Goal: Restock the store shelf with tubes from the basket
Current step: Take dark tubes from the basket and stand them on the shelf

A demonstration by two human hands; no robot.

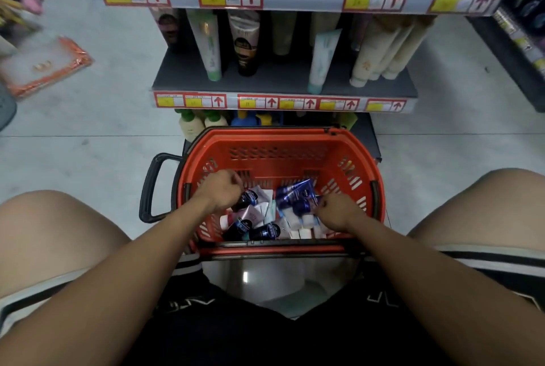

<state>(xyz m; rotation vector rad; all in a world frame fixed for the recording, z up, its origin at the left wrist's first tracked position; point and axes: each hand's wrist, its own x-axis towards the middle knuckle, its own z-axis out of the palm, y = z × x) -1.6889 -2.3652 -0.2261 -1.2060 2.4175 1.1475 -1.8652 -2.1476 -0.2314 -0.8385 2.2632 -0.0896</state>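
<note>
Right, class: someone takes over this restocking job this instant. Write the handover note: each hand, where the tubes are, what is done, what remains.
Left hand: in the red basket, grip closed on a dark tube.
Right hand: also in the basket, grip on a blue tube.
The other tubes lie loose in the basket bottom.
The shelf above holds upright tubes with gaps between rows.
Done: both tubes gripped.
Left: place these, then shelve the rest.

At ten o'clock an orange-edged packet lies flat on the pale floor. My bare knees sit at eight and four o'clock, black shorts at six.
</note>
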